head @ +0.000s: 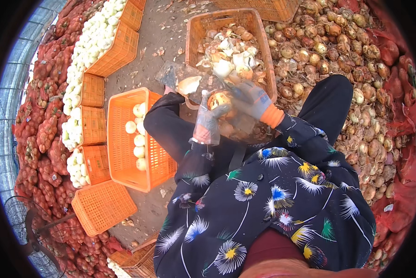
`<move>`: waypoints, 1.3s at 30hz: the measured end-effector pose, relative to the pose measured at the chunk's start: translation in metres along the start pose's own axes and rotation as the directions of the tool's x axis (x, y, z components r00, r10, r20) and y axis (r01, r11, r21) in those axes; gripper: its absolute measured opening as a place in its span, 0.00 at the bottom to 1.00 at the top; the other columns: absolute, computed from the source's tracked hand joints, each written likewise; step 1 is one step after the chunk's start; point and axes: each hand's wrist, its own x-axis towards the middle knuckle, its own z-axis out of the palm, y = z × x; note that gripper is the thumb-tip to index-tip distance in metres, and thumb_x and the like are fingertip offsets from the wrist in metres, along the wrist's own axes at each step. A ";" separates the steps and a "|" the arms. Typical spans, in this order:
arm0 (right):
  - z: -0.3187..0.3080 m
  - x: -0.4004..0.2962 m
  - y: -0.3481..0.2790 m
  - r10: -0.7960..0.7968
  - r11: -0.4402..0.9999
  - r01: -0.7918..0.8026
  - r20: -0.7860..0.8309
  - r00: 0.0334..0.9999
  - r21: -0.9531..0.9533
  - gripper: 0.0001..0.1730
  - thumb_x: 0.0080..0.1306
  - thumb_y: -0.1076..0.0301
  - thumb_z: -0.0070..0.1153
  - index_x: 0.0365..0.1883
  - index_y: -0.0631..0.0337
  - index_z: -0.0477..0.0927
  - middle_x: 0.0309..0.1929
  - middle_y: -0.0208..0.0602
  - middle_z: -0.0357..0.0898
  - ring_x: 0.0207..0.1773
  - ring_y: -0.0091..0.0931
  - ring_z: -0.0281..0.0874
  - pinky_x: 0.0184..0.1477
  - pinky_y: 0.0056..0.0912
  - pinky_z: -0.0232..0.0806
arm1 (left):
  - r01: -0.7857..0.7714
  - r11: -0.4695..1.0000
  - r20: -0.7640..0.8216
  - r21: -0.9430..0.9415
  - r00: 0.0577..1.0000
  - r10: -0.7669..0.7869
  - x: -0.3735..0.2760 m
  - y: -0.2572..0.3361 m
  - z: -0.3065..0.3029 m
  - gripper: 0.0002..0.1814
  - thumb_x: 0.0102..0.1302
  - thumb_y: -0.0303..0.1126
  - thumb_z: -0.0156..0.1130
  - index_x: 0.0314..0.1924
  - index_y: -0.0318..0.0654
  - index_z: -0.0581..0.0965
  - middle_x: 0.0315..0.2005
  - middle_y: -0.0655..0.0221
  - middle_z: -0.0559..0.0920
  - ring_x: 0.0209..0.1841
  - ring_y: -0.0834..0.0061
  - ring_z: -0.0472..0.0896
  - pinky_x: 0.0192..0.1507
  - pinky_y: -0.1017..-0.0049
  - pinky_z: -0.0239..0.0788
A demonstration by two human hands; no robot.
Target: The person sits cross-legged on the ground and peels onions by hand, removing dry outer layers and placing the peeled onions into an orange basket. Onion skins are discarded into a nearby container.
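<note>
My left hand (pixel 209 120), in a clear plastic glove, grips a brownish onion (pixel 219 99) above my lap. Close to the onion's right side is my right hand (pixel 251 99), in a grey glove with an orange cuff; it is blurred, and whether it holds a tool is hard to tell. Beyond the hands, an orange plastic crate (pixel 269 62) holds onion skins and peelings (pixel 234 57). A large piece of onion skin (pixel 189 85) lies on a dark surface left of the onion. Several peeled onions (pixel 139 140) sit in another orange crate (pixel 119 173) to my left.
Unpeeled onions (pixel 309 45) are heaped on the right beside red mesh sacks (pixel 402 194). Orange crates (pixel 93 130) full of peeled onions line the left, before stacked red mesh sacks of onions (pixel 48 128). An upturned orange crate (pixel 105 208) and a fan (pixel 34 229) stand at lower left.
</note>
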 end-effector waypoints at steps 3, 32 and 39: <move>0.002 -0.001 0.004 0.057 0.995 -0.060 0.038 0.998 0.075 0.27 0.66 0.57 0.72 0.58 0.63 0.81 0.49 0.48 0.81 0.51 0.44 0.84 0.53 0.43 0.76 | 0.010 1.000 0.052 -0.021 0.999 -0.009 -0.006 0.007 0.005 0.34 0.60 0.17 0.71 0.67 0.33 0.73 0.53 0.63 0.85 0.52 0.71 0.86 0.54 0.74 0.81; 0.010 0.021 -0.028 0.216 0.954 -0.236 0.123 0.969 0.182 0.25 0.66 0.53 0.75 0.48 0.67 0.84 0.41 0.38 0.87 0.42 0.24 0.82 0.46 0.32 0.76 | -0.199 0.113 0.119 0.974 0.864 0.489 0.030 -0.046 -0.020 0.55 0.50 0.42 0.81 0.76 0.34 0.65 0.63 0.44 0.77 0.67 0.44 0.76 0.69 0.56 0.70; -0.020 0.084 0.087 0.306 0.951 -0.307 -0.033 0.952 -0.039 0.34 0.68 0.41 0.68 0.58 0.63 0.84 0.47 0.49 0.89 0.50 0.42 0.88 0.54 0.43 0.77 | -0.094 0.159 0.010 0.983 0.888 0.460 0.010 0.000 0.019 0.63 0.42 0.52 0.87 0.76 0.36 0.66 0.63 0.48 0.79 0.65 0.48 0.79 0.68 0.58 0.72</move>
